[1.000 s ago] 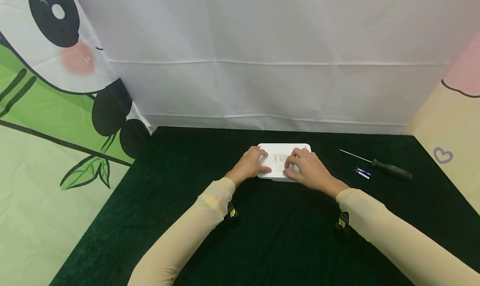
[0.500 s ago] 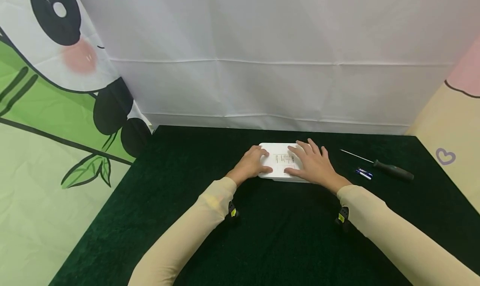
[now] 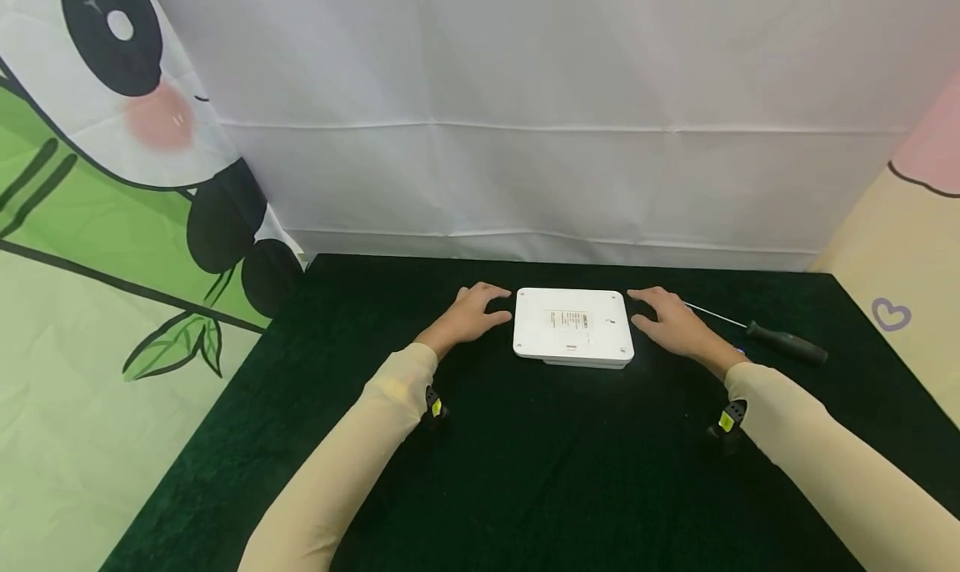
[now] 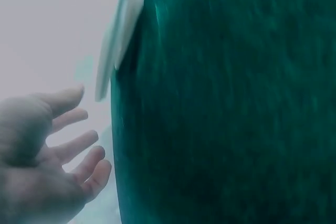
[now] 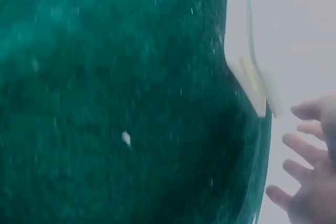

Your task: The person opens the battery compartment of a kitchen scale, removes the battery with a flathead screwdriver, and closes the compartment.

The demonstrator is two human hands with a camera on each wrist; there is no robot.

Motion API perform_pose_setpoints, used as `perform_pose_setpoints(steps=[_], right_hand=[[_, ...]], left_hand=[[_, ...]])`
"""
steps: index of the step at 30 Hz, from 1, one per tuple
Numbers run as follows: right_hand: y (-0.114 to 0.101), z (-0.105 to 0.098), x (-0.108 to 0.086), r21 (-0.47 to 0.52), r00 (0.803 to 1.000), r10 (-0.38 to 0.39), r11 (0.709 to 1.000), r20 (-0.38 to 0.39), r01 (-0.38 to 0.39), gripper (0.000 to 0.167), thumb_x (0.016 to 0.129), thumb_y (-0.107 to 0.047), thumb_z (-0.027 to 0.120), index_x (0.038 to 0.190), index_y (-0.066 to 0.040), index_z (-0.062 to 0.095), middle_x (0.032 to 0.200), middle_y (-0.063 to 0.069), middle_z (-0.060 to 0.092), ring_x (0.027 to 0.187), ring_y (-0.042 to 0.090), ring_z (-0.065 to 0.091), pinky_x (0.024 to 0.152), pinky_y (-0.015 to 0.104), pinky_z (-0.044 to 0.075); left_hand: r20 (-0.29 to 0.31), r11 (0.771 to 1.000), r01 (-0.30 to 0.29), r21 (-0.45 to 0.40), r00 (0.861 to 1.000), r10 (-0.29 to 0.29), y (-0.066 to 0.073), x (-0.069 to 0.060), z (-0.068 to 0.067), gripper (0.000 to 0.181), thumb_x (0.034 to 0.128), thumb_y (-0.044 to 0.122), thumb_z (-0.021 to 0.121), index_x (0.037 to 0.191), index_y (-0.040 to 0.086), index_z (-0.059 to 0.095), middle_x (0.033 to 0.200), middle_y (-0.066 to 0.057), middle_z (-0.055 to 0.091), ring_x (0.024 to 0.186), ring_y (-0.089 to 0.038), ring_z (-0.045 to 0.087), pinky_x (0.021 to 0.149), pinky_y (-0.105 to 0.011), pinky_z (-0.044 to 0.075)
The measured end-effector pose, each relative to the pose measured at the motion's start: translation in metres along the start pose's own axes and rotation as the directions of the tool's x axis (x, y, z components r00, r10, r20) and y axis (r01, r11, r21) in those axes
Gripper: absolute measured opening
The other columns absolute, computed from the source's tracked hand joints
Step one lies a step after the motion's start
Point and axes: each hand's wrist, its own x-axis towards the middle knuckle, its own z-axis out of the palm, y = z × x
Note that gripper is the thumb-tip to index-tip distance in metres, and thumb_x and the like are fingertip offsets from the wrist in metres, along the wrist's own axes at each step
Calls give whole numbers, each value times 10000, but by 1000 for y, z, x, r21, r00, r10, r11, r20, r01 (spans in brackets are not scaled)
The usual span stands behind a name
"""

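Observation:
A flat white rectangular device (image 3: pixel 540 343) with rounded corners, a printed label and small corner holes lies on the dark green cloth in the head view. My left hand (image 3: pixel 471 313) is spread just off its left side, apart from it. Off the right side, my right hand (image 3: pixel 671 322) is likewise apart, thumb and fingers loosely extended. Both wrist views catch the device's edge: the left wrist view shows the device (image 4: pixel 121 30) beyond my left hand (image 4: pixel 52 150), and the right wrist view shows the device (image 5: pixel 244 61) near my right hand (image 5: pixel 312 158). Neither hand holds anything.
A screwdriver (image 3: pixel 786 342) with a dark handle lies to the right, its shaft partly behind my right hand. The batteries (image 3: pixel 741 351) beside it are mostly hidden by my right wrist. A pale backdrop (image 3: pixel 480 180) hangs behind the green-covered table (image 3: pixel 570 472).
Both hands have let go of the white device and moved outward, left hand to the left, right hand to the right. The device lies in nearly the same place, its upper face now uncovered.

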Motion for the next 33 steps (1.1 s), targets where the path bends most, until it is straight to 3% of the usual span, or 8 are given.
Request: perform_pose_setpoints(steps=[7,14,19,22,27,33], right_hand=[[19,-3,-1,4,991,-85,996,107,85,687,898,-222,711,1470,-6,398,1343,269,480,1230,455,422,974,622,374],[27,-1,-2,-12,991,-86,996,101,87,748,860,-294,754,1475,-46,409,1284,239,510,1183,428,409,981,626,323],[31,1,-4,11,991,-85,996,100,85,741,866,-291,745,1483,-66,402,1266,223,515,1159,402,413,959,601,334],[32,1,-6,36,991,-80,996,104,77,729,875,-297,736,1486,-81,402,1253,215,513,1133,381,419,926,567,353],[31,-3,-7,64,990,-88,995,112,82,688,899,-329,707,1479,-95,421,1263,230,505,1121,395,472,891,537,419],[32,-6,-7,100,988,-72,993,133,59,628,929,-335,669,1465,-95,446,1312,230,473,1160,407,473,906,544,436]], left_hand=[[79,994,-18,111,997,9,-9,9,5,727,862,384,742,1491,223,417,1535,-71,368,1293,-280,350,1076,-441,318],[22,986,3,164,1000,-7,-7,10,10,813,778,433,802,1483,290,424,1517,-24,399,1244,-277,391,1052,-474,374],[18,981,-8,193,1000,5,-9,9,10,805,766,465,800,1470,302,444,1513,-15,408,1250,-276,403,1043,-476,383],[28,986,-12,166,1000,8,-10,9,8,794,765,464,803,1461,294,461,1514,-18,409,1262,-283,395,1045,-481,389],[41,999,-21,40,999,19,-15,7,5,726,783,427,805,1428,260,514,1498,-31,429,1282,-296,383,1039,-480,398],[52,996,-54,-75,997,58,-20,4,2,640,816,404,785,1390,230,562,1478,-53,457,1218,-298,480,978,-444,453]])
